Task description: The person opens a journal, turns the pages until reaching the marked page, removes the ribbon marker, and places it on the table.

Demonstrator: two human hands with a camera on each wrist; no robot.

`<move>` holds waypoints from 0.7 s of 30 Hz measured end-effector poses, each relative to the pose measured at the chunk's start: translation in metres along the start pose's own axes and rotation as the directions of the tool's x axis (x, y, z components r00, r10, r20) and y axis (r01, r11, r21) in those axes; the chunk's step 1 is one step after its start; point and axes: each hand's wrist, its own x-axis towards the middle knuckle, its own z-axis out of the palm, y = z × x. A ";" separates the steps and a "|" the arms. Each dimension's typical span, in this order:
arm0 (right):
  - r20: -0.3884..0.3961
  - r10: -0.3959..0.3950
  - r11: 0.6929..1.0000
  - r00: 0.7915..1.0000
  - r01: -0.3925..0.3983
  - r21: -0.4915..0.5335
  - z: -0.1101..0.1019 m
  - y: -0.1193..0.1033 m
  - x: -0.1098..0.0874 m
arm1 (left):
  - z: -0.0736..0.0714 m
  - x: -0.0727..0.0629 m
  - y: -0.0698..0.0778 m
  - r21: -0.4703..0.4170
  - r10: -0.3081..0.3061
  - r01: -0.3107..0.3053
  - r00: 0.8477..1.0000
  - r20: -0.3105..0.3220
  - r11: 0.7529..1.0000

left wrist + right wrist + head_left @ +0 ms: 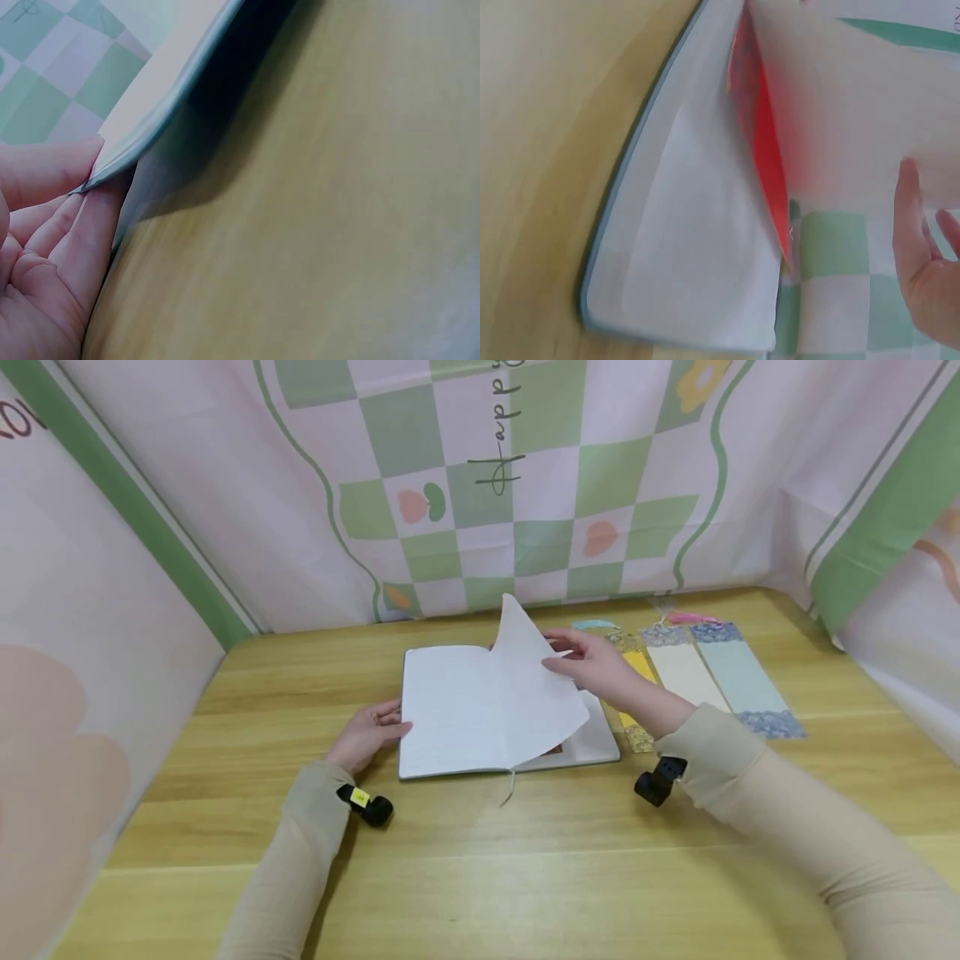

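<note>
An open notebook (450,710) with white pages lies on the table, a thin ribbon (512,789) trailing from its lower spine. At its left edge my left hand (369,735) pinches the cover and pages between thumb and fingers; the left wrist view shows that edge raised off the wood. My right hand (600,668) pinches a lifted page (536,693), which stands curved over the right half. Under this page a red strip (769,165) shows in the right wrist view, mostly hidden by the page.
Right of the notebook lie a yellow bookmark (639,668), a cream bookmark (686,672) and a pale blue bookmark (746,677), with patterned ends. A pink tassel (693,618) and a light blue tassel (596,624) lie behind them. A checkered curtain (480,485) hangs at the table's back.
</note>
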 end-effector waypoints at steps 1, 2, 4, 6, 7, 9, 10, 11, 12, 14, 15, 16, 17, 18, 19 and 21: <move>0.026 -0.005 0.998 1.000 0.003 0.058 0.002 -0.002 0.000 | 0.000 0.000 0.000 -0.001 -0.002 0.002 1.000 0.000 1.000; 0.054 -0.016 0.995 0.998 0.010 0.098 0.005 -0.002 0.000 | 0.000 0.000 0.000 -0.003 -0.003 0.003 1.000 0.003 1.000; 0.119 -0.053 0.989 0.992 0.035 0.142 0.011 -0.003 0.000 | 0.000 0.000 0.001 -0.013 -0.006 0.006 1.000 0.005 1.000; 0.181 -0.095 0.992 0.979 0.078 0.102 0.019 -0.004 0.000 | 0.001 0.000 0.001 -0.021 -0.004 0.004 1.000 0.010 1.000; 0.211 -0.112 0.993 0.971 0.102 0.061 0.024 -0.005 0.000 | 0.000 0.000 0.002 -0.023 -0.002 0.003 1.000 0.013 1.000; 0.261 -0.137 0.986 0.955 0.158 -0.059 0.034 -0.006 0.000 | 0.000 0.000 0.002 -0.026 -0.006 0.006 1.000 0.014 1.000; 0.284 -0.151 0.975 0.947 0.189 -0.115 0.039 -0.006 0.000 | 0.001 0.000 0.003 -0.025 -0.009 0.010 1.000 0.011 1.000; 0.303 -0.159 0.961 0.939 0.218 -0.170 0.044 -0.007 -0.001 | 0.001 0.000 0.003 -0.023 -0.013 0.013 1.000 0.010 1.000; 0.324 -0.165 0.945 0.931 0.244 -0.219 0.049 -0.008 -0.001 | 0.000 0.000 0.003 -0.024 -0.016 0.016 1.000 0.009 1.000; 0.364 -0.172 0.913 0.915 0.287 -0.291 0.057 -0.010 -0.001 | 0.000 0.000 0.003 -0.024 -0.015 0.015 1.000 0.011 1.000; 0.382 -0.169 0.896 0.908 0.304 -0.325 0.061 -0.011 -0.001 | 0.000 0.000 0.003 -0.019 -0.014 0.014 1.000 0.008 1.000; 0.396 -0.165 0.877 0.903 0.318 -0.359 0.065 -0.012 -0.001 | 0.000 0.000 0.003 -0.010 -0.006 0.006 1.000 0.007 1.000; 0.411 -0.158 0.859 0.898 0.330 -0.391 0.068 -0.012 -0.001 | 0.000 0.000 0.002 -0.005 -0.002 0.002 1.000 0.005 1.000; 0.422 -0.146 0.844 0.895 0.335 -0.419 0.071 -0.012 -0.001 | 0.000 0.000 0.002 0.006 0.004 -0.004 1.000 0.004 1.000; 0.432 -0.136 0.831 0.892 0.340 -0.440 0.074 -0.013 -0.001 | 0.000 0.000 0.001 0.014 0.010 -0.010 1.000 0.003 1.000; 0.447 -0.113 0.805 0.887 0.345 -0.483 0.080 -0.014 -0.001 | 0.000 0.000 0.000 0.023 0.016 -0.016 1.000 -0.003 1.000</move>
